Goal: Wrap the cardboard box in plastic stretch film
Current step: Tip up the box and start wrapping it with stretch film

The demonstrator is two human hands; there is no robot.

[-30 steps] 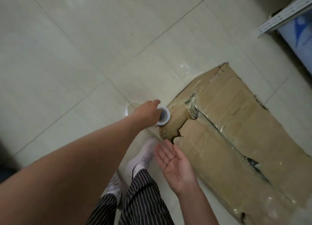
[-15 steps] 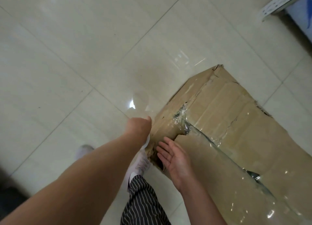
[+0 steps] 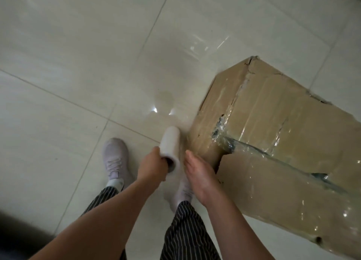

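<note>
Left hand (image 3: 152, 168): grasping the film roll (image 3: 171, 146) by its near end.
Right hand (image 3: 197, 173): hovering flat, fingers released, beside the cardboard box (image 3: 283, 142).

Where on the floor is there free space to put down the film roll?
Bare tiled floor lies open left of the cardboard box and beyond the left shoe. It is crowded near the box's close corner: the left hand grips the film roll there, the right hand open beside it.
</note>
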